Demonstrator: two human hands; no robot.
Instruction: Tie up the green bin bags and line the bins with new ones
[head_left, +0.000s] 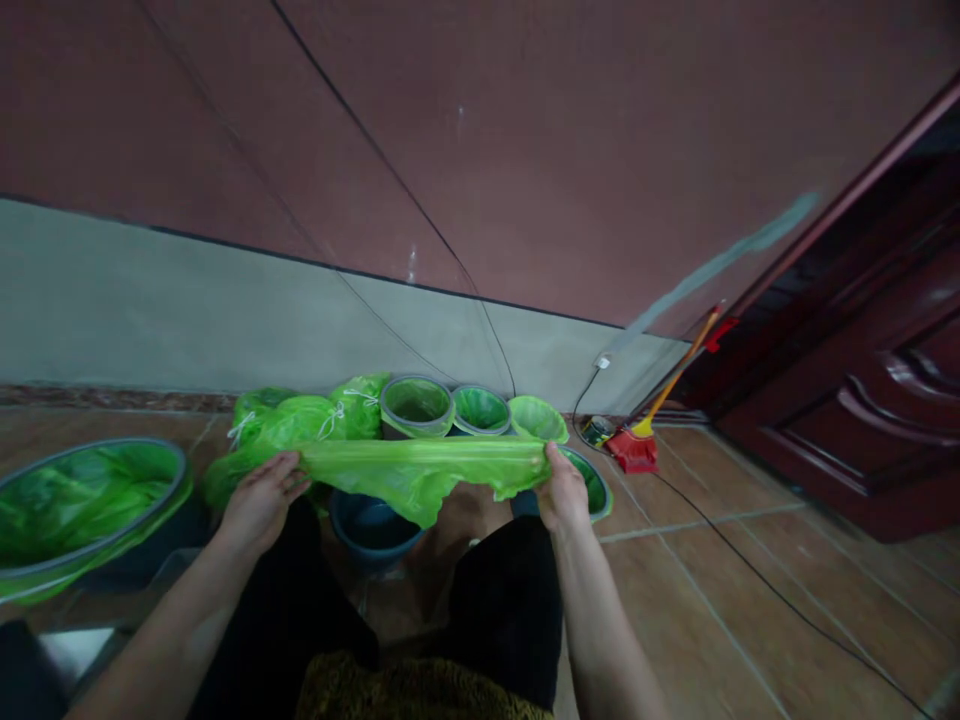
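A bright green plastic bin bag (420, 472) is stretched wide between my two hands, its top edge taut and its lower part hanging loose. My left hand (264, 497) grips one end, fingers closed on the plastic. At the other end my right hand (564, 488) is closed on the bag too. Below the bag, between my knees, stands a dark blue bucket (375, 530), partly covered by the hanging plastic. Close to my right hand is a bin lined in green (592, 485), partly hidden behind that hand.
Tied green bags (296, 418) lie by the wall beside a grey-rimmed bin (417, 403) and more lined bins. At far left stands a large lined bin (90, 500). A yellow-handled broom (636, 447) leans near the dark red door (862, 400); a black cable (750, 570) crosses the tiles.
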